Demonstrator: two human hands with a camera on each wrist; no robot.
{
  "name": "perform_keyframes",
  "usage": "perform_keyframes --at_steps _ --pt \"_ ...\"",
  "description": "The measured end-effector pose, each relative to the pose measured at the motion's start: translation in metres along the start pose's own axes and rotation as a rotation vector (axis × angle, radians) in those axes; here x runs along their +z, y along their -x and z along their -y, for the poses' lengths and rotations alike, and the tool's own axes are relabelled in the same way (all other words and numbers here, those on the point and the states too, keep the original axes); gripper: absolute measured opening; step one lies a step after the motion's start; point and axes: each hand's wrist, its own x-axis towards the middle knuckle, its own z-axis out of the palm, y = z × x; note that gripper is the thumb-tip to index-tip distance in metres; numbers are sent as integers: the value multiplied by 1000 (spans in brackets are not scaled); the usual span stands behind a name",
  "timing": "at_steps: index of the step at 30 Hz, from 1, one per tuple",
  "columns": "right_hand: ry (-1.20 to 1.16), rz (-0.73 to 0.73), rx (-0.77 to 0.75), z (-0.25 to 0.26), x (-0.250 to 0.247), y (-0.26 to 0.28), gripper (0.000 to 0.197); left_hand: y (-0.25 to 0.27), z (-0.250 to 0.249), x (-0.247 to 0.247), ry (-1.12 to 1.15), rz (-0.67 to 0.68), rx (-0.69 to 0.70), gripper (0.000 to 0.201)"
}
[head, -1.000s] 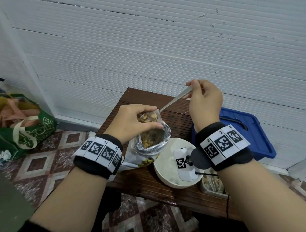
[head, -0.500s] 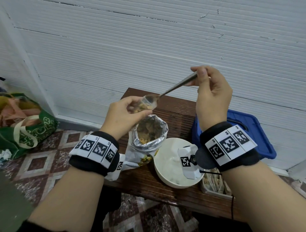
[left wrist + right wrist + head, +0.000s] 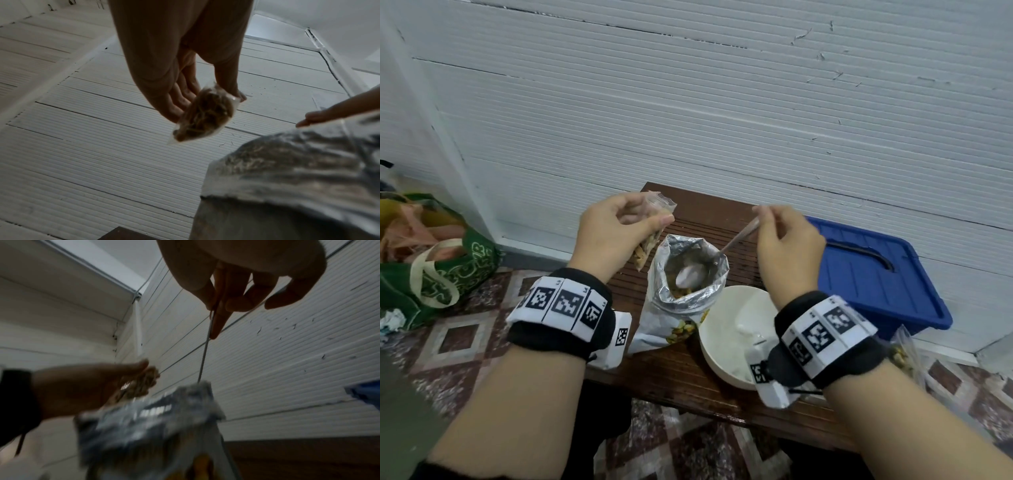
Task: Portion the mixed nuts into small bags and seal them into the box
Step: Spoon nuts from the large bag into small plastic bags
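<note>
The left hand (image 3: 616, 229) pinches the small clear nut-filled bag (image 3: 649, 240) just left of the open foil pouch (image 3: 688, 274), where the right hand (image 3: 787, 246) grips the metal spoon (image 3: 690, 275), bowl dipped inside.

Small dark wooden bench (image 3: 726, 387) up against the white wall

Sitting on it: an open foil nut bag (image 3: 681, 298) standing about mid-bench, a white bowl (image 3: 726, 339) just beside it toward the front right, and a clear tub of nuts (image 3: 904, 356) at the right edge.

head view looks down; both wrist views look up close at the foil bag (image 3: 686, 274).
</note>
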Motion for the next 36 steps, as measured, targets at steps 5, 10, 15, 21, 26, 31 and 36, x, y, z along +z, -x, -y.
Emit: perform_keyframes --at_steps 5,10,15,21,26,31,36 --pt "170 177 -56 -17 22 21 22 2 -5 3 56 -1 30 40" --pt "206 214 -38 -22 25 21 19 7 -11 4 105 7 76 43" --pt "81 224 30 -17 14 16 19 17 -26 11 137 39 117 43" --pt "-168 138 101 3 -26 2 30 32 -51 42 107 137 181 44" --pt "-270 169 129 6 -63 -1 55 50 -57 77 153 221 204 48" --pt "-200 221 146 -8 -98 3 24 70 -59 107 205 307 202 47" --pt "-139 245 138 -25 -128 10 26 85 -47 132 237 436 140 69"
